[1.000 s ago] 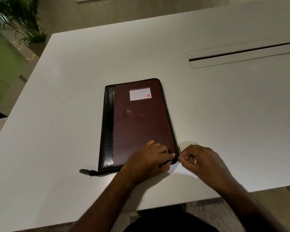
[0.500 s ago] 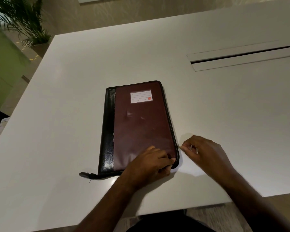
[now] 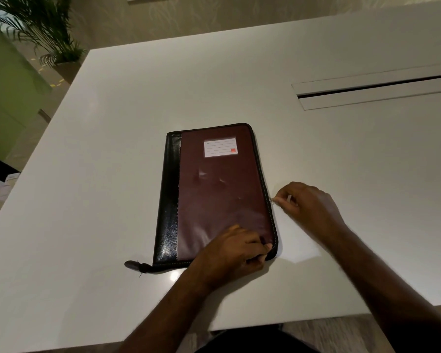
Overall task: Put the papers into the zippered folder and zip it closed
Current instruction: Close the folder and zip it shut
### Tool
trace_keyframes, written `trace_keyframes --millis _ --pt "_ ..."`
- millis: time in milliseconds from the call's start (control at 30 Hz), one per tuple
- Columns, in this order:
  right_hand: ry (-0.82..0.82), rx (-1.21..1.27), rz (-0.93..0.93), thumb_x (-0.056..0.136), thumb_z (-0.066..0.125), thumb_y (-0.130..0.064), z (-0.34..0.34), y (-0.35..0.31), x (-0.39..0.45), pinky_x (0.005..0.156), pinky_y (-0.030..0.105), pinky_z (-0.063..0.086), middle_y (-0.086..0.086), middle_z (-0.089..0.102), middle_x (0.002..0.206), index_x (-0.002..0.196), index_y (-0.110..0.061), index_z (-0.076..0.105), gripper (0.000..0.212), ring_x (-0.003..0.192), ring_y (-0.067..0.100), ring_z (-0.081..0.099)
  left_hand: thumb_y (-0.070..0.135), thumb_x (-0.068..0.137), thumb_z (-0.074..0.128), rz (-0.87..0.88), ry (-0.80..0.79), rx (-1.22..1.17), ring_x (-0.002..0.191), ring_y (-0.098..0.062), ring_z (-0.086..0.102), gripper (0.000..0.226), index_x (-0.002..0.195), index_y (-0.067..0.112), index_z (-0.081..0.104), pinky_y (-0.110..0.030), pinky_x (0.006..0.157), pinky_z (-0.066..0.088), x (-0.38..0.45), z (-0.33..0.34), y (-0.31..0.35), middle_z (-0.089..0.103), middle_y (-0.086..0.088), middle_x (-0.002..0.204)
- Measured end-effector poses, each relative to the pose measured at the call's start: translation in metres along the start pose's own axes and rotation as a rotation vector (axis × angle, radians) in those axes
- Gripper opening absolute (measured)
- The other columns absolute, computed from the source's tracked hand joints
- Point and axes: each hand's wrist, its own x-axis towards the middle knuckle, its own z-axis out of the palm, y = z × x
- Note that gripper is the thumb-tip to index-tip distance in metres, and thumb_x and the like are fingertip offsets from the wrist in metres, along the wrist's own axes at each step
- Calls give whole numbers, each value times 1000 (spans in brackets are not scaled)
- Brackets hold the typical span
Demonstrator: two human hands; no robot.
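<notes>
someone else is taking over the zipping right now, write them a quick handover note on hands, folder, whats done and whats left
Left hand: fingers curled on the near right corner of the zippered folder, holding it down on the white table.
Right hand: pinches the zipper pull partway up the folder's right edge.
Done: no papers in sight on the table, cover shut; the zip looks closed along the near edge and round the near right corner.
Left: run the pull up the rest of the right edge and on to the zip's end, then let go.
</notes>
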Motion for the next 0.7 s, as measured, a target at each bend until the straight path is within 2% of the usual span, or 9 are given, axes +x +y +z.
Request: trace_keyframes --millis 167,367,500,633,700 --pt "37 1 -16 95 66 -54 5 4 23 57 15 31 -20 59 78 82 -40 63 19 64 -10 50 14 93 73 -8 30 11 72 -20 60 9 90 11 81 -36 68 50 4 1 -2 67 -2 79" --pt "50 14 -20 95 69 -53 9 8 53 59 16 32 -22 57 77 83 -38 65 19 68 3 54 16 97 69 -11 28 9 70 -21 59 14 90 11 81 -37 67 50 7 0 -2 65 -2 78" --pt "41 39 -18 95 67 -54 10 9 71 63 28 38 -27 56 75 80 -42 62 20 68 2 54 16 96 69 -8 -8 3 70 -22 61 14 93 11 82 -34 68 50 7 -5 -1 66 -3 78" --pt "33 67 -12 94 68 -52 9 9 92 67 30 38 -30 56 74 78 -42 61 20 66 -3 54 16 98 67 -13 -13 -13 68 -25 62 16 93 10 82 -34 67 49 8 -8 0 66 -4 76" --pt "38 80 -9 94 69 -51 10 10 102 68 30 38 -27 58 74 79 -41 63 19 68 1 55 17 99 66 -16 -11 -17 69 -25 63 19 92 10 82 -34 68 49 8 -7 -1 67 -4 77"
